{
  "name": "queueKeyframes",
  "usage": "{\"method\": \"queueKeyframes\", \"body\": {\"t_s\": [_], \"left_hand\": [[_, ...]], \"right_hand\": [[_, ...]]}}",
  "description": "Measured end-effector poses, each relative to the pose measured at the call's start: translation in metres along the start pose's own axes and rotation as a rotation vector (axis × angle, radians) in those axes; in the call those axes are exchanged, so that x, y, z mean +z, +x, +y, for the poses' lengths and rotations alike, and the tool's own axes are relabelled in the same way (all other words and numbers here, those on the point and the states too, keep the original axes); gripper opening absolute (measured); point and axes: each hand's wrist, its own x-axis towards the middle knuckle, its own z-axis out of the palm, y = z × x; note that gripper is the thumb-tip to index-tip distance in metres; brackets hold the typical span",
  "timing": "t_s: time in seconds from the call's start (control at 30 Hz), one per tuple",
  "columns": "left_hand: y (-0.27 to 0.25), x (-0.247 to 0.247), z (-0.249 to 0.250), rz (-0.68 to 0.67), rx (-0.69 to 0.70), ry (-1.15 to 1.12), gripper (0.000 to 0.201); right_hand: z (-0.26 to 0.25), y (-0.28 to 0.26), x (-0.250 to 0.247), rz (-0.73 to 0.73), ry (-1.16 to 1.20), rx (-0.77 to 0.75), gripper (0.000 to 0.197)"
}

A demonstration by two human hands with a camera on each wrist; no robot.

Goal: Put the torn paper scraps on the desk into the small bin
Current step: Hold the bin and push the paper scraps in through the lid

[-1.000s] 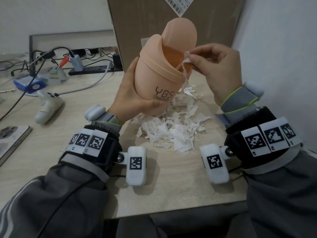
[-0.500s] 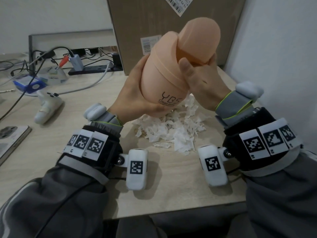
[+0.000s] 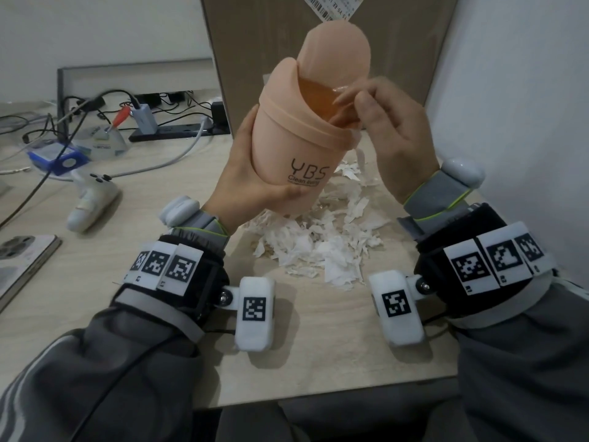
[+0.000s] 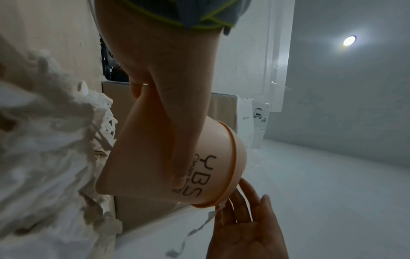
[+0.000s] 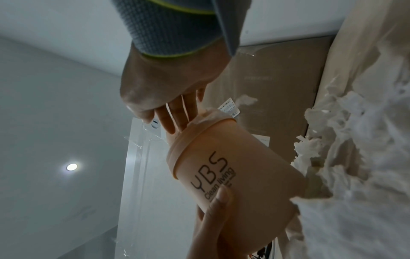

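Note:
My left hand [image 3: 255, 180] grips the small peach bin [image 3: 302, 132] round its lower body and holds it above the desk, tilted a little to the right. Its swing lid [image 3: 338, 49] stands pushed back, so the mouth is open. My right hand [image 3: 382, 122] reaches in from the right with straight fingers [image 5: 177, 119] inside the mouth, pressing white paper [image 5: 206, 113] at the rim. A thin paper strip [image 4: 199, 227] hangs down from the rim beside that hand [image 4: 244, 227]. The pile of torn paper scraps [image 3: 318, 244] lies on the desk under the bin.
A tall cardboard box [image 3: 398, 59] stands right behind the bin, and a white wall [image 3: 510, 122] closes the right side. On the left of the desk lie a white controller [image 3: 92, 199], a phone [image 3: 19, 260], a blue device [image 3: 57, 157] and cables with a power strip [image 3: 178, 129].
A second ago my right hand pinched a scrap at the bin's mouth. It then pressed against the lid with the bin tipped right. Now the bin is more upright and the fingers are inside.

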Motion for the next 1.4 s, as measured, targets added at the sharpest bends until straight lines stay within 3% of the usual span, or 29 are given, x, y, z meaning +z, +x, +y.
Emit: {"method": "queueKeyframes", "body": {"t_s": [0.27,0.4,0.53,0.6,0.7,0.83,0.9,1.1,1.17,1.3,1.4], "left_hand": [[-0.002,0.001,0.005,-0.064,-0.009,0.016,0.134],[-0.003,0.002,0.007,-0.079,-0.016,0.014,0.134],[-0.003,0.004,0.009,-0.094,-0.02,0.017,0.134],[-0.003,0.005,0.008,-0.097,-0.031,0.018,0.135],[-0.004,0.005,0.006,-0.095,-0.048,0.011,0.135],[-0.004,0.005,0.007,-0.075,-0.058,0.003,0.135],[-0.004,0.005,0.006,-0.064,-0.055,0.002,0.135],[-0.004,0.005,0.005,-0.06,-0.041,0.004,0.134],[-0.004,0.005,0.006,-0.053,-0.039,0.004,0.134],[-0.003,0.005,0.005,-0.008,-0.019,-0.017,0.133],[-0.003,0.003,0.004,0.028,-0.029,-0.029,0.132]], "right_hand": [[-0.003,0.0,0.002,0.029,-0.05,-0.03,0.005],[0.0,0.001,0.0,0.007,-0.167,-0.028,0.027],[0.005,0.001,0.004,-0.137,-0.323,0.054,0.057],[0.008,0.0,0.006,-0.176,-0.402,0.108,0.06],[0.009,0.0,0.005,-0.108,-0.437,0.083,0.066],[0.006,0.002,0.004,-0.007,-0.362,-0.014,0.035],[0.005,0.002,0.004,0.025,-0.285,-0.059,0.034],[0.008,0.001,0.005,-0.124,-0.225,0.015,0.064],[0.006,0.0,0.004,-0.07,-0.2,-0.004,0.066],[0.004,0.003,-0.001,0.179,-0.053,-0.06,0.053],[0.01,0.006,-0.001,0.237,-0.084,-0.015,0.037]]}}
